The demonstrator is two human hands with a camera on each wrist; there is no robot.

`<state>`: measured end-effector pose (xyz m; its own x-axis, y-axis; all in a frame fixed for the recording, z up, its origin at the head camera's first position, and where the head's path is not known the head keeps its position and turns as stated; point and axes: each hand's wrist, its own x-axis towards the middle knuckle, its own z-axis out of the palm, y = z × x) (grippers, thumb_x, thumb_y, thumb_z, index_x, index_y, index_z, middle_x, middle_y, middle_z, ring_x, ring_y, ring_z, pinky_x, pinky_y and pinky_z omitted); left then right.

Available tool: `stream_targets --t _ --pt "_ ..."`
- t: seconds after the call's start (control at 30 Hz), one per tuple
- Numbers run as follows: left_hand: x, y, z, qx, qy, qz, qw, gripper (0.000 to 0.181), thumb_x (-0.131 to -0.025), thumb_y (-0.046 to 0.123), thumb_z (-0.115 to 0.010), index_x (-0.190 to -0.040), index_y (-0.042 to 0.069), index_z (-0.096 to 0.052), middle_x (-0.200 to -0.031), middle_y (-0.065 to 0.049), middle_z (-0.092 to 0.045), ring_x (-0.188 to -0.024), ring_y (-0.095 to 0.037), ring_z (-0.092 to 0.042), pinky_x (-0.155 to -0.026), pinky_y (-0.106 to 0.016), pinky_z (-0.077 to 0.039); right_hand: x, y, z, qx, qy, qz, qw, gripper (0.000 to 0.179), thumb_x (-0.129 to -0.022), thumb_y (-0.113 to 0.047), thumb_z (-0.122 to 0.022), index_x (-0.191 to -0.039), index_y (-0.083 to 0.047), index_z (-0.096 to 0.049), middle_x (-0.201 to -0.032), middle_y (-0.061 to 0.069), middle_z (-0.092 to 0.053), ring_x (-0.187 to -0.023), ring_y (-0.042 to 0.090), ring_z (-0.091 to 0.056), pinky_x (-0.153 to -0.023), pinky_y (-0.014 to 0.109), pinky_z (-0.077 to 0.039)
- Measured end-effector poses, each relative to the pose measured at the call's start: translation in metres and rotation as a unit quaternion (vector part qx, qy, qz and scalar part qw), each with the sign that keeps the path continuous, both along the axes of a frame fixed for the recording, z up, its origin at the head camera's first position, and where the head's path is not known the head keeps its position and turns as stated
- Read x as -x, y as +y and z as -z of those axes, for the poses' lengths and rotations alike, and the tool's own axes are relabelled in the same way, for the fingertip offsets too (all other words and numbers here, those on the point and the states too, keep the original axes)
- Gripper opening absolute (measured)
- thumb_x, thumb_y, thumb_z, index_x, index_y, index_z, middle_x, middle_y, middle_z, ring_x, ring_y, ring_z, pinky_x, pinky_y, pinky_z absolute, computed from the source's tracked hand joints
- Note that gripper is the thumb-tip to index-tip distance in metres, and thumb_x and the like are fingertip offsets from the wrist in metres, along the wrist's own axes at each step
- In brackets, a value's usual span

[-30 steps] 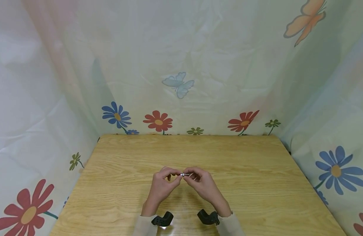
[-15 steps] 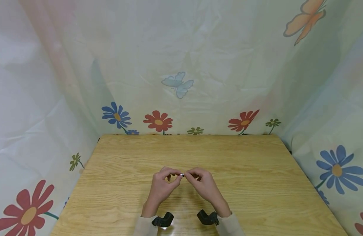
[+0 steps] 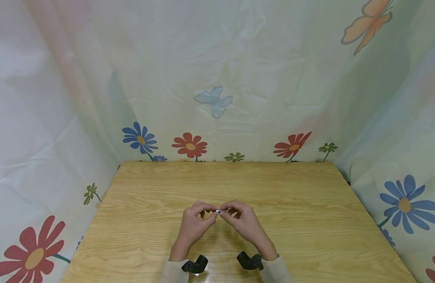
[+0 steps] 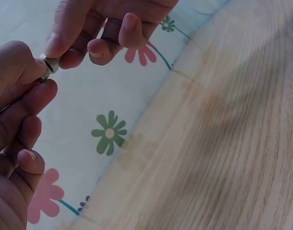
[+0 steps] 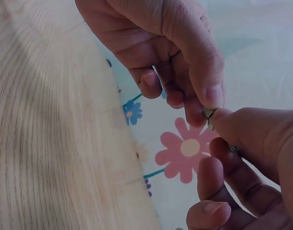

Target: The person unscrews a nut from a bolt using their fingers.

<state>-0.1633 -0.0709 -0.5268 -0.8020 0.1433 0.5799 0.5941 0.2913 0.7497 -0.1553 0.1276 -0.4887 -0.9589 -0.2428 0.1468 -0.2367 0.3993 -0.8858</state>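
Note:
A small metal bolt (image 3: 219,211) with a nut on it lies sideways between both hands, held above the table. In the head view my left hand (image 3: 195,221) pinches its head end between thumb and index finger. My right hand (image 3: 243,221) pinches it from the other side, thumb and index fingertip at the nut. The left wrist view shows the silvery hex part (image 4: 51,66) where the fingertips meet. Threads (image 5: 234,149) stick out behind the right thumb in the right wrist view. Fingertips hide much of the bolt.
The wooden table (image 3: 217,179) spreads around and beneath the hands. A pale curtain (image 3: 217,63) printed with flowers and butterflies hangs behind it and on both sides. Each wrist carries a black camera mount (image 3: 195,264) over a light sleeve.
My right fingertips first closed in over the nut and covered the shank, then drew back slightly, so more of the bolt shows again. The left hand has stayed almost still.

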Motion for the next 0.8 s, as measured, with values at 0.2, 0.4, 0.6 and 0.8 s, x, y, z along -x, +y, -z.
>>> stream_targets --t 0.2,0.4,0.6,0.8 --pt "-0.0014 0.0007 -0.0013 -0.005 -0.009 0.002 0.9999 0.013 -0.089 0.009 -0.081 -0.096 0.02 -0.08 -0.088 0.006 -0.074 -0.079 -0.015 -0.062 -0.063 -0.027 -0.051 -0.0005 -0.0001 0.0015 0.014 0.021 -0.008 0.9996 0.015 -0.096 -0.02 -0.075 -0.111 -0.02 -0.074 -0.107 0.0 -0.071 -0.088 0.009 -0.064 -0.072 0.029 -0.057" --pt "-0.0002 0.0011 -0.0028 -0.005 0.009 0.002 0.9999 0.015 -0.089 0.007 -0.081 -0.097 0.02 -0.08 -0.088 0.005 -0.074 -0.079 -0.012 -0.061 -0.062 -0.028 -0.051 -0.0013 -0.0002 0.0 0.027 0.019 0.021 0.9992 0.017 -0.1 -0.026 -0.071 -0.113 -0.018 -0.075 -0.109 -0.001 -0.072 -0.09 0.011 -0.065 -0.073 0.027 -0.056" --pt "0.0009 0.0011 -0.0059 -0.003 0.038 0.003 0.9993 0.018 -0.088 0.005 -0.081 -0.097 0.02 -0.08 -0.088 0.005 -0.075 -0.078 -0.013 -0.062 -0.06 -0.028 -0.05 -0.0001 0.0 -0.0006 0.016 0.01 0.026 0.9995 0.015 -0.101 -0.031 -0.068 -0.101 -0.021 -0.079 -0.098 -0.005 -0.073 -0.085 0.01 -0.065 -0.071 0.028 -0.055" --pt "0.0 0.0006 -0.0074 -0.001 0.042 0.003 0.9991 0.017 -0.088 0.005 -0.081 -0.097 0.019 -0.08 -0.088 0.004 -0.075 -0.077 -0.015 -0.061 -0.06 -0.027 -0.05 -0.0001 0.0006 0.0002 0.002 0.004 0.006 1.0 0.015 -0.101 -0.032 -0.068 -0.104 -0.023 -0.078 -0.101 -0.003 -0.074 -0.088 0.01 -0.065 -0.074 0.03 -0.056"
